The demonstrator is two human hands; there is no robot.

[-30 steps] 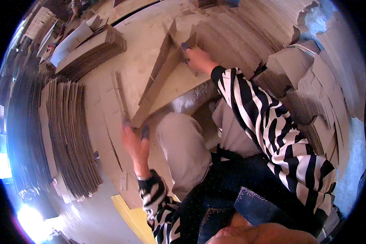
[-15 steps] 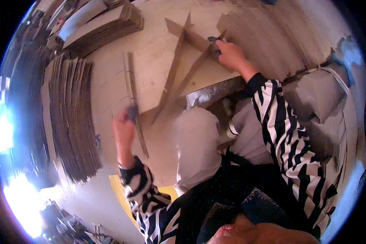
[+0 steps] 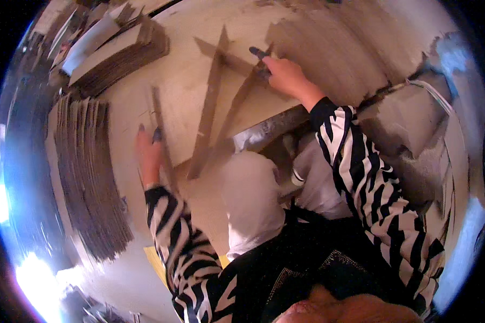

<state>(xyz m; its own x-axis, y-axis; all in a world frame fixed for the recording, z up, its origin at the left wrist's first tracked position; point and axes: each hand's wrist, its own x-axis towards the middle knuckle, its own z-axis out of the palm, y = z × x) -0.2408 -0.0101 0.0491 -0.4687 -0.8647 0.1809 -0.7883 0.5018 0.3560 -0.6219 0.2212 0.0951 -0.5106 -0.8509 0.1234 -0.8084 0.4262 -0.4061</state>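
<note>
Several slotted cardboard strips stand on edge on the work table, joined in a crossing frame. My right hand [image 3: 284, 74], with dark covers on its fingertips, grips the far right end of one cardboard strip [image 3: 241, 96] of the frame. A longer cardboard strip [image 3: 203, 118] slants beside it, and a short cross strip [image 3: 235, 63] passes through both at the far end. At the left, my left hand [image 3: 150, 151] has its thumb and forefinger apart, beside narrow cardboard strips [image 3: 157, 110] lying on the table. It looks slightly blurred and holds nothing I can see.
A long stack of cardboard strips [image 3: 86, 172] is at the left, another stack [image 3: 121, 56] at the far left. Flat cardboard sheets [image 3: 328, 59] lie at the far right. Grey-brown wrapped bundles [image 3: 399, 118] are right of my arm. The table's front edge [image 3: 275, 124] runs before my knees.
The whole view has shifted a little. My left hand has moved farther away along the loose strips, its fingers now apart. My right hand stays at the frame's end.
</note>
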